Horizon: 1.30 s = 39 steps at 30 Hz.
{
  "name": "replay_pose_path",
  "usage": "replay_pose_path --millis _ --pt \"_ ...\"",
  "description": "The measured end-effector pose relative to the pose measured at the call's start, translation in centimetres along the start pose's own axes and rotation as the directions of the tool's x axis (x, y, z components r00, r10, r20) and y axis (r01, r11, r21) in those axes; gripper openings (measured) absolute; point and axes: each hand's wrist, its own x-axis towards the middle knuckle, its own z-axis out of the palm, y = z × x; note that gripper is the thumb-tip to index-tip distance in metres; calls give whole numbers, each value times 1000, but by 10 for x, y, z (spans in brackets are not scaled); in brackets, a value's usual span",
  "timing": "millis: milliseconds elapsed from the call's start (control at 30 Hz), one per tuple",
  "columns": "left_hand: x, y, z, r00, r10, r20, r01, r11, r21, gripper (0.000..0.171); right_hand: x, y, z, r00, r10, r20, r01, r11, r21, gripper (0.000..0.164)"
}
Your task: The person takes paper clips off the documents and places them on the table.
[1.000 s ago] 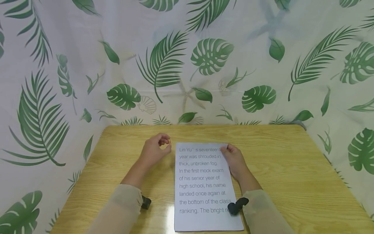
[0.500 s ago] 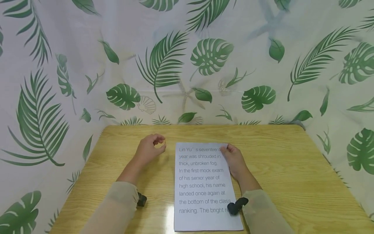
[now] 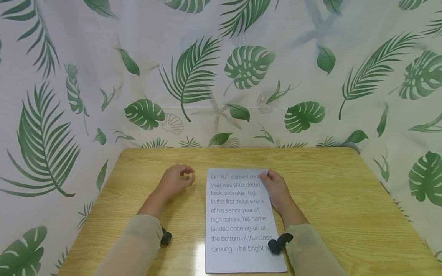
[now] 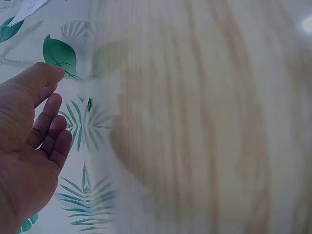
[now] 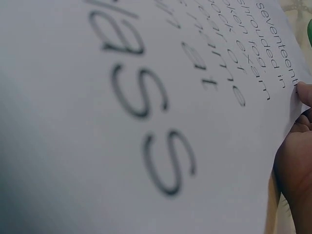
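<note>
White printed paper (image 3: 235,214) with large black English text lies lengthwise before me at the middle of the table. My right hand (image 3: 279,191) grips its upper right edge, thumb on the printed face and the other fingers behind. In the right wrist view the thumb (image 5: 304,92) shows at the paper's edge, with the text running off at a slant. Left of the paper, and apart from it, is my left hand (image 3: 174,180), fingers loosely bent. The left wrist view shows nothing between the left hand's thumb and fingers (image 4: 48,114); a paper corner (image 4: 30,9) appears at upper left.
A wood-grain table (image 3: 345,207) spreads out to both sides of the paper. White cloth with green leaf prints (image 3: 248,126) hangs behind it and along both sides. Dark wrist devices (image 3: 166,237) sit at the cuffs of the light sleeves (image 3: 132,245).
My left hand has drawn away from the paper to the left, then dropped a little towards the table. The right hand and the paper have stayed in place.
</note>
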Motion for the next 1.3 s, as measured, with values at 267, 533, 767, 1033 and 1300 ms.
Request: replay_pose_path --millis 267,533,767,1033,1300 --pt "4 -6 2 999 -6 46 5 1000 28 25 -1 -2 1 1000 -11 6 11 1000 24 43" --pt "1 -7 3 998 -1 55 -3 997 79 21 -1 0 2 1000 -20 11 19 999 28 43" --pt "3 -15 5 996 -9 90 2 997 74 24 0 1 1 1000 -19 4 19 999 37 41" --pt "2 -16 4 993 -16 114 8 998 69 31 -1 0 0 1000 -18 5 18 999 34 42" --pt "-2 -12 3 991 -72 114 71 997 13 44 -1 1 1 1000 -5 -1 5 1000 21 41"
